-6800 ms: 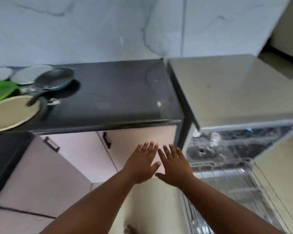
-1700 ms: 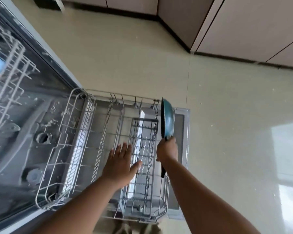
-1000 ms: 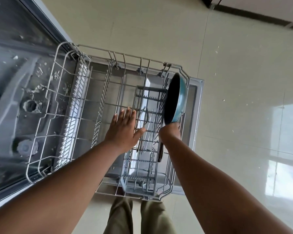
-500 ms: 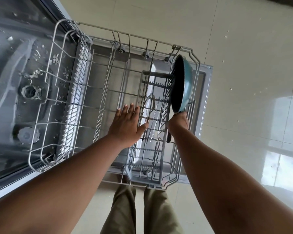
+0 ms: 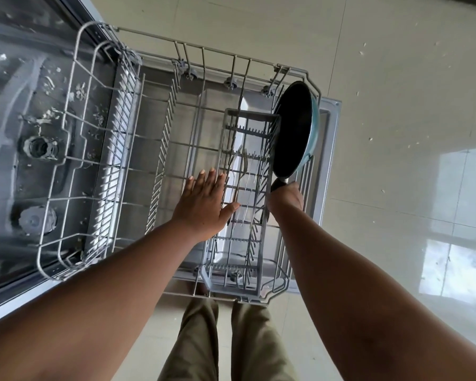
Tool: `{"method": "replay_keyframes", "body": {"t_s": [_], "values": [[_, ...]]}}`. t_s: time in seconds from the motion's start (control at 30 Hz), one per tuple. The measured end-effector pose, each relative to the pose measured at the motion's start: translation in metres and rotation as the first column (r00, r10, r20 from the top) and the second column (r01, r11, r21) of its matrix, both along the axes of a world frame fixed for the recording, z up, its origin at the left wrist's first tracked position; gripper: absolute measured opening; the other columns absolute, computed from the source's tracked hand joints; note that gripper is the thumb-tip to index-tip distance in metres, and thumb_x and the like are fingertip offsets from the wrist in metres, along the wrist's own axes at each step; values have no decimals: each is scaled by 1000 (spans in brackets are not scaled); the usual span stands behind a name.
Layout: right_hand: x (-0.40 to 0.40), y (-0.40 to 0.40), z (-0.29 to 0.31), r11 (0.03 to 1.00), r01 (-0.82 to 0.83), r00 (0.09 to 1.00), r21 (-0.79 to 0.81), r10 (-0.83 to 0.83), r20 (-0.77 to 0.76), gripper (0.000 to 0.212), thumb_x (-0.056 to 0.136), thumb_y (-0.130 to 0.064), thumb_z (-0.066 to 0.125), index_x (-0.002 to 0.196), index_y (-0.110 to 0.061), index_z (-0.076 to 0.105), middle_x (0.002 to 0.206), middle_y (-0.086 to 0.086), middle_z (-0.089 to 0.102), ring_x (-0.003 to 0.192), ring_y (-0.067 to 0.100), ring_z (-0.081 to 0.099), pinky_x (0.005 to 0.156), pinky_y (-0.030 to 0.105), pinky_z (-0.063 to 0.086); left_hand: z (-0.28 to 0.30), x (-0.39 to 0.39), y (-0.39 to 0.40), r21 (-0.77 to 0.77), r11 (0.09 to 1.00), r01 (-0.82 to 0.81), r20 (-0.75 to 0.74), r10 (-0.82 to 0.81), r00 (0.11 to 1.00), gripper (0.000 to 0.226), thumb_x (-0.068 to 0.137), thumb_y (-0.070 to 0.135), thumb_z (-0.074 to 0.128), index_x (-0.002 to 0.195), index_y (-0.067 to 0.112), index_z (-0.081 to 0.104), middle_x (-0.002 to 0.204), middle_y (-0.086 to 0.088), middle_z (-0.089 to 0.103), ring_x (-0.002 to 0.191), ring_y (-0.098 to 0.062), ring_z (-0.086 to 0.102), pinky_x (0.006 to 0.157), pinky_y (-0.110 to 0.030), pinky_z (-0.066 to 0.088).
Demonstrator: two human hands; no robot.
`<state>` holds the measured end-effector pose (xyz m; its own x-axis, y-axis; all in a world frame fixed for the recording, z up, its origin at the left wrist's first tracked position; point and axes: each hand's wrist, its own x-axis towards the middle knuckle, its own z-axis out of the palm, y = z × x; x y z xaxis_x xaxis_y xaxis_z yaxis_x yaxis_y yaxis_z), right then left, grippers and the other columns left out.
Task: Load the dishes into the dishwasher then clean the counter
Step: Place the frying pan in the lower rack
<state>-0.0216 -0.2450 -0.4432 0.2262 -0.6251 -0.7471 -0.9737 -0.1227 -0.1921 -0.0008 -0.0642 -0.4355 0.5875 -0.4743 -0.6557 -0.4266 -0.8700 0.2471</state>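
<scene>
the pan (image 5: 293, 133) is held on edge at the right side of the rack (image 5: 94, 86), just beside the cutlery basket (image 5: 231, 281), its dark inside turned left. its handle is gripped by the right hand (image 5: 285, 198). the left hand (image 5: 204, 204) is spread flat, fingers straight, above the rack beside the forks (image 5: 241, 166).

Head view, steeply downward and near over the dishwasher rack (image 5: 74, 149).

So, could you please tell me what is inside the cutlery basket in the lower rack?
Two forks stand in the cutlery basket. The left hand covers part of its left edge, so anything there is hidden.
</scene>
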Motion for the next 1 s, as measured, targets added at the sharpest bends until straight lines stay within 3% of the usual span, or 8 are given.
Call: {"method": "replay_keyframes", "body": {"t_s": [0.17, 0.3, 0.43, 0.5, 0.57, 0.67, 0.8, 1.0], "values": [[-5, 2, -1, 999, -34, 999, -7, 34, -22, 30, 96, -6, 46, 125, -6, 42, 121, 16, 60, 112, 32, 58, 85, 38, 45, -2, -5, -1, -9, 1000, 4, 11, -4, 1000, 78, 94, 64, 7, 152, 17, -14, 160, -6, -17, 147, -23, -18, 117, -39, -14], [-11, 8, 5, 997, -76, 997, 9, 76, -4, 30, 94, -1, 43, 123, -7, 39, 118, 15, 60, 103, 32, 58, 82, 39, 47, 1, -7, -1, 2, 1000, 4, 28, -4, 1000, 79, 94, 64, 6, 152, 16, -14, 160, -7, -17, 147, -23, -18, 117, -40, -14], [-26, 21, 20, 939, -344, 939, -8, 343, -19, 47, 96, -4, 42, 142, -6, 29, 125, 17, 58, 111, 30, 60, 91, 40, 50, 13, -12, -2, 9, 1000, -5, 57, 4, 998, 79, 93, 64, 8, 153, 16, -12, 161, -8, -15, 147, -24, -17, 119, -41, -11], [-36, 29, 35, 798, -602, 799, -45, 599, -58, 53, 97, -9, 45, 145, -4, 24, 127, 18, 56, 111, 31, 61, 86, 39, 52, 24, -17, -1, 8, 1000, -23, 70, 23, 997, 80, 92, 65, 8, 153, 16, -11, 161, -8, -15, 147, -24, -17, 119, -41, -12], [-46, 38, 51, 543, -834, 552, -100, 828, -104, 52, 97, -13, 46, 143, -3, 24, 135, 23, 48, 120, 38, 53, 92, 43, 50, 38, -24, 2, 17, 999, -30, 94, 28, 995, 83, 88, 66, 3, 153, 16, -12, 160, -8, -15, 147, -25, -17, 118, -41, -12], [-56, 51, 76, 215, -965, 235, -151, 963, -129, 63, 98, -21, 44, 151, -5, 12, 156, 27, 18, 146, 45, 12, 118, 54, 19, 62, -36, 14, 37, 999, -20, 159, 14, 987, 88, 83, 69, -9, 152, 14, -13, 160, -9, -14, 147, -27, -16, 118, -43, -13], [-60, 67, 120, 13, -981, 27, -195, 997, -70, 77, 100, -36, 42, 154, -7, -3, 162, 17, -5, 148, 36, -10, 121, 51, -2, 107, -55, 38, 71, 993, -98, 194, 83, 978, 88, 77, 61, -19, 152, 14, -14, 160, -9, -17, 147, -26, -17, 116, -42, -16], [-57, 103, 202, -256, -940, -248, -226, 967, -63, 89, 96, -47, 46, 154, -7, -6, 163, 13, -9, 149, 31, -13, 118, 44, -11, 201, -95, 91, 95, 943, -320, 263, 286, 921, 70, 100, 48, 22, 154, 13, -6, 161, -10, -11, 149, -26, -12, 117, -42, -13]]}}
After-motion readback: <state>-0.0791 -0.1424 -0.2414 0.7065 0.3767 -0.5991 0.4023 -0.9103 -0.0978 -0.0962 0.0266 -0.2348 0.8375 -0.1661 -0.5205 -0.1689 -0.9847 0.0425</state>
